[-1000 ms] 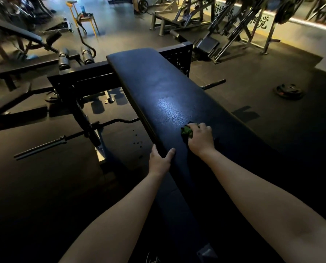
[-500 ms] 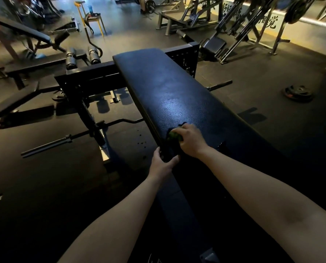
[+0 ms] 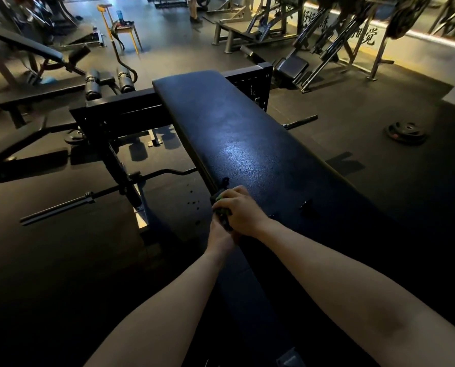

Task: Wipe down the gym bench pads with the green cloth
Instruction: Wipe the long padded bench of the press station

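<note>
A long black bench pad (image 3: 237, 144) runs away from me through the middle of the view. My right hand (image 3: 241, 211) grips the bunched green cloth (image 3: 221, 201) at the pad's left edge, with only a little of the cloth showing past the fingers. My left hand (image 3: 219, 234) sits just below it at that same edge, partly hidden under the right hand and the cloth. Whether its fingers hold the edge or the cloth does not show.
A black rack frame (image 3: 115, 115) and a barbell (image 3: 88, 198) on the floor lie left of the bench. A weight plate (image 3: 406, 132) lies on the floor to the right. Other benches and machines stand at the back, with a yellow stool (image 3: 123, 27).
My right hand has slid the cloth leftward across the pad to its left edge, down onto my left hand. The left hand has stayed at the edge.
</note>
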